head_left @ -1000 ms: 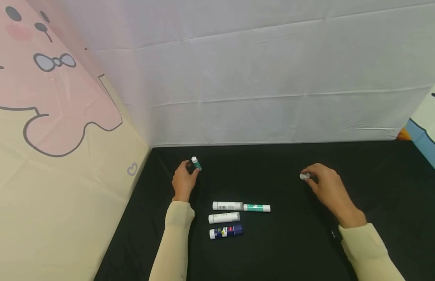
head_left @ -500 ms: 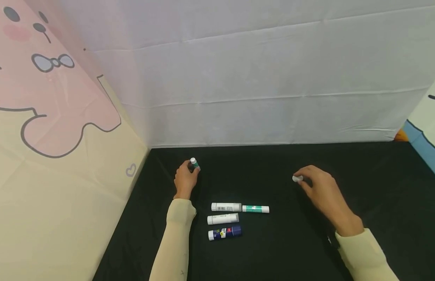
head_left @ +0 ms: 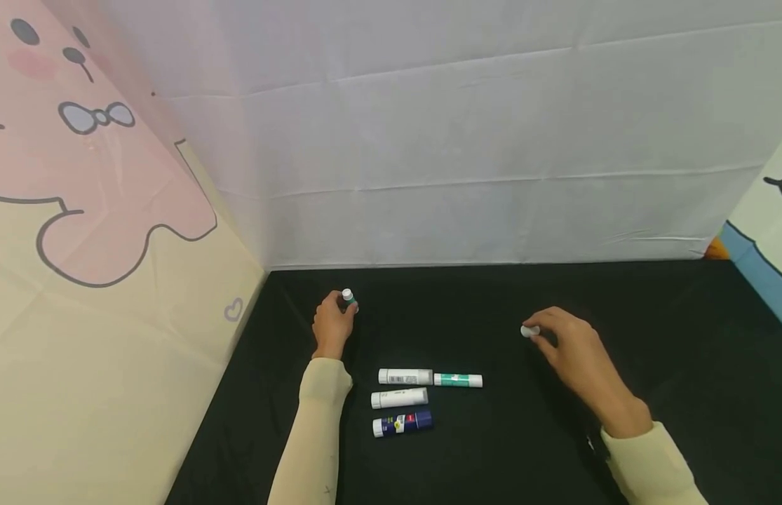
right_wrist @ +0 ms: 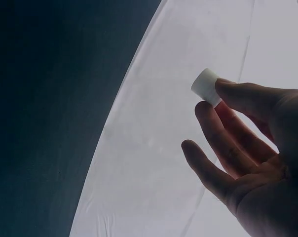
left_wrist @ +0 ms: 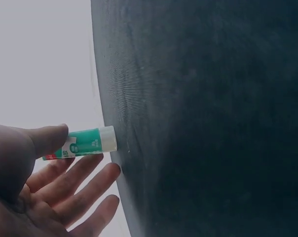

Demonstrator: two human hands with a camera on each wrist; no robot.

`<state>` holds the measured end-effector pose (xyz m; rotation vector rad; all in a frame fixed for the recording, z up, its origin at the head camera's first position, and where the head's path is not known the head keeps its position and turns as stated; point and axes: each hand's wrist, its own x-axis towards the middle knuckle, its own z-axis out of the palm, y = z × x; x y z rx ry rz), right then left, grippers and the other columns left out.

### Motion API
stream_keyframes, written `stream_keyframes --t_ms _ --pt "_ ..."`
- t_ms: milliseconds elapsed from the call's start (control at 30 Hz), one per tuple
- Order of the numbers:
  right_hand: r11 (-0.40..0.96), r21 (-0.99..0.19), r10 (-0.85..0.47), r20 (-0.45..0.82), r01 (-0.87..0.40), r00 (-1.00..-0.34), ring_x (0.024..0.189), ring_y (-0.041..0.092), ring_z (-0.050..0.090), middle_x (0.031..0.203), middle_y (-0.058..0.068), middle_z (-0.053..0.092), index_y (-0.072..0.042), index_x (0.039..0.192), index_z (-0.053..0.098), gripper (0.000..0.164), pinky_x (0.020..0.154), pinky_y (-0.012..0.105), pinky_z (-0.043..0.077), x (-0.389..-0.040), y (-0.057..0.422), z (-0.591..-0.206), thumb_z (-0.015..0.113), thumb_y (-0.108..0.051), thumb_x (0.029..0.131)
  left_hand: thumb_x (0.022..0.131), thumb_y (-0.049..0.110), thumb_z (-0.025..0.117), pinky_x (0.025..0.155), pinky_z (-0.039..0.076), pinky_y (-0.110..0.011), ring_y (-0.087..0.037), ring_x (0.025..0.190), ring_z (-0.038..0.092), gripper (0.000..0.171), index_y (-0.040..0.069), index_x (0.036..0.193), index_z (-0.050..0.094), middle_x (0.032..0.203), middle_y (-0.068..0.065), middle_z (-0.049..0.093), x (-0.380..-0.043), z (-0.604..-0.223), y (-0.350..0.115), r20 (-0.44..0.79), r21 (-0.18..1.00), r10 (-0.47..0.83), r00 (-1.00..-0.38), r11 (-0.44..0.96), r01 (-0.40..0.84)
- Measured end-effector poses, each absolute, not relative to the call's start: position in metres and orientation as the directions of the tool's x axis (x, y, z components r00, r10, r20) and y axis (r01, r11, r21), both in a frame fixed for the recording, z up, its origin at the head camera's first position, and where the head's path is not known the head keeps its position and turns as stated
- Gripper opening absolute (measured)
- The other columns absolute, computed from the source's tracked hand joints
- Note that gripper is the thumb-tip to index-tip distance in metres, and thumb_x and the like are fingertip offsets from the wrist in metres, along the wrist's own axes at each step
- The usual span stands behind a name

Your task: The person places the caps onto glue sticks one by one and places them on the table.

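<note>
At the back left, my left hand [head_left: 330, 326] pinches a small green-and-white glue stick [left_wrist: 87, 141] between thumb and fingers, its white end towards the table in the left wrist view. On the right, my right hand [head_left: 570, 351] holds a small white cap [right_wrist: 206, 88] between thumb and fingertips; its other fingers are spread below. Between the arms lie several more sticks: a white one with a barcode [head_left: 405, 376], a green-and-white one [head_left: 458, 380] end to end with it, another white one [head_left: 400, 398], and a dark blue one [head_left: 402, 423] nearest to me.
A black cloth [head_left: 491, 449] covers the table. White fabric [head_left: 428, 140] hangs along its back edge. Printed cloth [head_left: 113, 351] with a pink cartoon animal hangs at the left, and another printed cloth [head_left: 769, 217] at the far right.
My right hand has moved a little left and nearer to me with the white cap. The left hand has hardly moved and still holds the glue stick. The head view has shifted slightly.
</note>
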<state>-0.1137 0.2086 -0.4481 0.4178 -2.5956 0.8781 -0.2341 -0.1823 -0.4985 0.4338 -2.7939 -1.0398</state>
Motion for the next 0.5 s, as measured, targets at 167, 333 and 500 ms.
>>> stream_keyframes --t_ms 167,333,500 --pt "0.761 -0.513 -0.161 0.443 -0.397 -0.882 0.089 0.031 0.072 0.104 0.013 0.074 -0.001 0.101 0.076 0.029 0.076 0.054 0.059 -0.1123 0.2068 -0.4499 0.083 0.015 0.078 0.1 0.017 0.074 0.09 0.053 -0.06 -0.039 0.103 0.071 0.028 0.002 0.124 0.068 0.116 -0.018 0.075 -0.2326 -0.5 -0.1823 0.054 0.673 -0.29 -0.955 0.717 -0.18" --pt "0.763 -0.5 -0.163 0.463 -0.409 -0.871 0.088 0.031 0.073 0.103 0.012 0.074 -0.002 0.1 0.076 0.03 0.075 0.053 0.059 -0.1111 0.2056 -0.4504 0.084 0.016 0.077 0.101 0.012 0.072 0.092 0.054 -0.061 -0.039 0.107 0.072 0.027 0.002 0.125 0.068 0.12 -0.019 0.075 -0.2297 -0.4979 -0.18 0.103 0.686 -0.256 -0.961 0.718 -0.118" --pt "0.759 -0.497 -0.168 0.476 -0.422 -0.863 0.088 0.03 0.073 0.103 0.011 0.074 -0.002 0.1 0.076 0.03 0.075 0.053 0.059 -0.1109 0.2037 -0.4493 0.085 0.015 0.077 0.101 0.011 0.072 0.094 0.053 -0.061 -0.04 0.109 0.071 0.027 0.003 0.127 0.069 0.122 -0.02 0.075 -0.2257 -0.4932 -0.1772 0.14 0.7 -0.241 -0.96 0.71 -0.077"
